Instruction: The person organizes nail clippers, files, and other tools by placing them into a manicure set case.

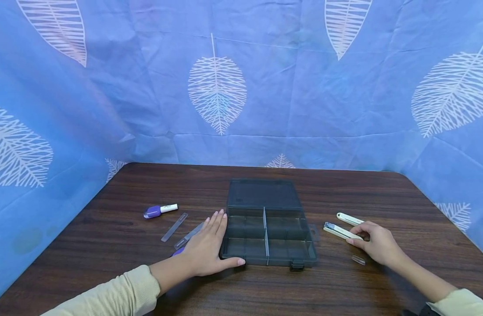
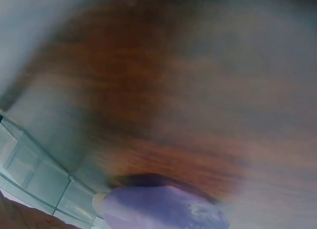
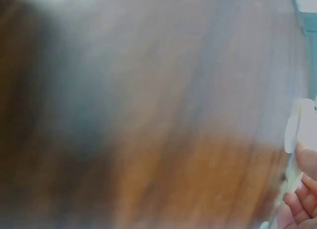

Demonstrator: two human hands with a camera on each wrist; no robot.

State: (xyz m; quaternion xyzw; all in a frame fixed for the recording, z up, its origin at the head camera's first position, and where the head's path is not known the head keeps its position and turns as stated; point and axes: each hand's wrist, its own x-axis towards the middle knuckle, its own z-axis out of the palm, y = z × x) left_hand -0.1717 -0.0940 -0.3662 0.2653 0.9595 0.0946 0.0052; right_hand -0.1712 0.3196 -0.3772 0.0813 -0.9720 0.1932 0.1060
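My left hand (image 1: pixel 205 250) lies with straight fingers along the left side of a dark see-through divided box (image 1: pixel 266 259), its thumb at the front edge. The box lid is folded back, and bare compartments show. My right hand (image 1: pixel 377 241) pinches the near end of a cream nail clipper (image 1: pixel 338 230) between thumb and fingers, low over the table. A second cream-handled piece (image 1: pixel 348 218) lies just behind it, its far end hidden by the fingers. In the right wrist view, cream handles (image 3: pixel 307 122) show beside my fingers (image 3: pixel 294 206).
Left of the box lie a purple nail polish bottle (image 1: pixel 153 212) with a white cap and two clear strips (image 1: pixel 174 227) (image 1: pixel 182 242). Another purple bottle (image 2: pixel 163 209) is partly hidden by my left arm. A small clear piece (image 1: pixel 358 260) lies near my right hand.
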